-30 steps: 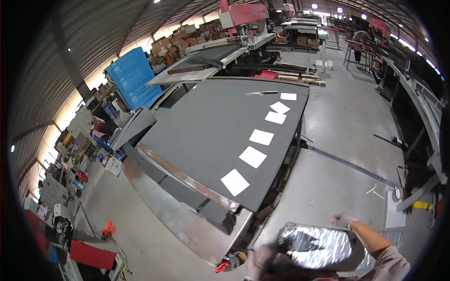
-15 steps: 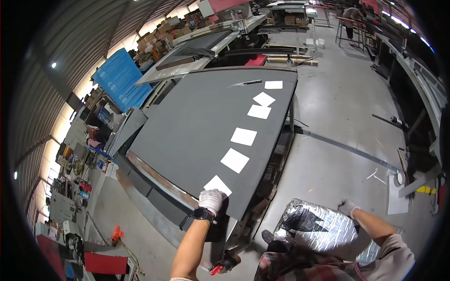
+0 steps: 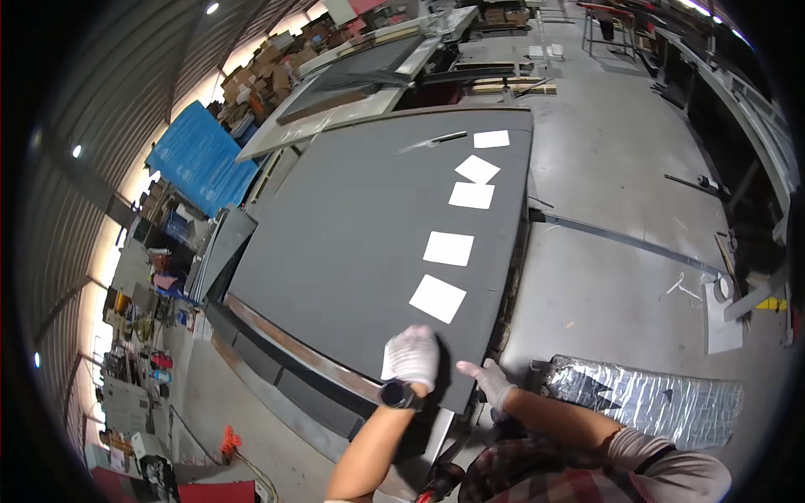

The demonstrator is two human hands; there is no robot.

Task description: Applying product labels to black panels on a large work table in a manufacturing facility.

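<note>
My left hand [image 3: 412, 356], in a pale glove with a dark watch [image 3: 397, 394] at its wrist, is over the near end of a large grey panel [image 3: 335, 226]. Its fingers are closed on a white card [image 3: 386, 365], of which only a strip shows; the rest is behind the hand. My right hand [image 3: 491, 383], gloved too, hangs by the panel's near right edge with its thumb stuck out and nothing visible in it. Beyond my left hand lie several white cards, the nearest card [image 3: 438, 298] set askew, in a row along the panel's right side.
A dark knife-like tool [image 3: 449, 138] with a clear wrapper lies at the panel's far end. On the floor to the right is a silver-wrapped bundle [image 3: 646, 401]. A roll of tape [image 3: 723, 289] rests on a white sheet farther right. A blue sheet [image 3: 204, 159] stands at left.
My left hand has shifted right along with the card, which now shows far less. My right hand has swung left from the silver bundle to the panel's edge. The view has turned slightly.
</note>
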